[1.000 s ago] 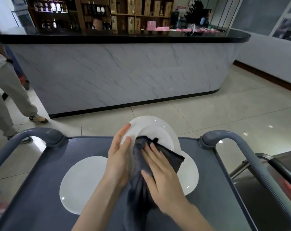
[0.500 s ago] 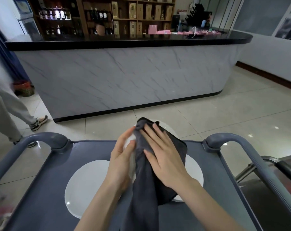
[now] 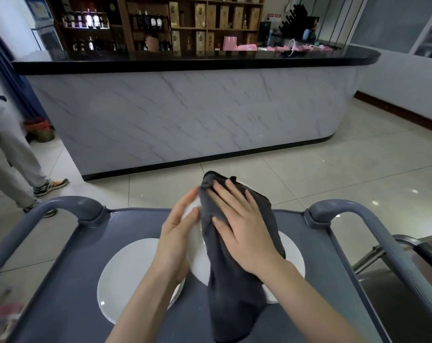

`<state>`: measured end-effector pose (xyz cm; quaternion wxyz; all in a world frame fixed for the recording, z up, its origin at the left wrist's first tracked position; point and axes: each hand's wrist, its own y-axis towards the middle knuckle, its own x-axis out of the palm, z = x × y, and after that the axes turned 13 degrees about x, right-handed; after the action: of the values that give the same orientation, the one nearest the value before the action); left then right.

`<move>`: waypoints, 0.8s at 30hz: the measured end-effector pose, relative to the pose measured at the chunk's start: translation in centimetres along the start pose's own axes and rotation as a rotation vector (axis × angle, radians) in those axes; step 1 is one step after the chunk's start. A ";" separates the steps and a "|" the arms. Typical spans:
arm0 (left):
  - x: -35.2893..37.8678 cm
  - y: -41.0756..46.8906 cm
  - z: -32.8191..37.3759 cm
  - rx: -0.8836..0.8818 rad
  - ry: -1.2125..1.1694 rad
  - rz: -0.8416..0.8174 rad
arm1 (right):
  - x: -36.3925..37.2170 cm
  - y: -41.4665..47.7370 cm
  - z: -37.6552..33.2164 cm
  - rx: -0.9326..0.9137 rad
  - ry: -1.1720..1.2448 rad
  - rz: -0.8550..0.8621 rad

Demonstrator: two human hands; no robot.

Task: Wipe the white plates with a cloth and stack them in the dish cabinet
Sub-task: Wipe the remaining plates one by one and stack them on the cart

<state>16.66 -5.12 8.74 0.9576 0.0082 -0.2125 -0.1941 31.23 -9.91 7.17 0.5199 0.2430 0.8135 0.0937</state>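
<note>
Two hands: left hand (image 3: pixel 175 241) grips plate (image 3: pixel 196 256), right hand (image 3: pixel 239 226) presses cloth (image 3: pixel 234 298).

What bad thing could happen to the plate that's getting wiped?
1. Only the left hand grips the held plate, at its edge and tilted up. The right hand pushing the cloth might knock it loose.
2. If it slips, it could hit the left plate or right plate below and chip, or bounce onto the floor.
</note>
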 end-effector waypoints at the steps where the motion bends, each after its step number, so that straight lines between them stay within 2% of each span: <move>1: 0.0 0.0 -0.1 -0.007 -0.015 0.008 | 0.0 0.2 -0.1 -0.016 -0.024 -0.011; 3: 0.0 -0.1 -0.2 -0.016 -0.039 0.019 | 0.0 -0.1 0.9 0.048 0.038 0.017; 7: 0.0 0.1 -0.3 -0.020 -0.059 0.096 | -0.2 -3.3 3.0 0.394 0.393 0.034; 10: 0.1 0.7 -0.5 -0.003 -0.109 0.165 | 1.2 -7.8 2.8 0.466 0.489 0.048; 14: 0.9 1.2 -0.7 0.020 -0.099 0.188 | 2.7 -9.6 1.1 0.233 0.275 0.150; 18: 2.3 1.3 -1.3 -0.007 -0.103 0.150 | 2.1 -6.8 -1.0 0.038 0.063 0.129; 22: 2.3 1.6 -1.6 -0.039 -0.178 0.164 | 1.4 -8.7 0.8 -0.090 -0.061 0.095; 24: 2.0 1.6 -1.7 -0.043 -0.186 0.171 | 1.2 -10.4 2.7 -0.093 -0.037 0.105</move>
<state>19.58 -4.52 8.20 0.9469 -0.0488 -0.2959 -0.1160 30.14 -18.63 0.82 0.5400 0.2624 0.7848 0.1541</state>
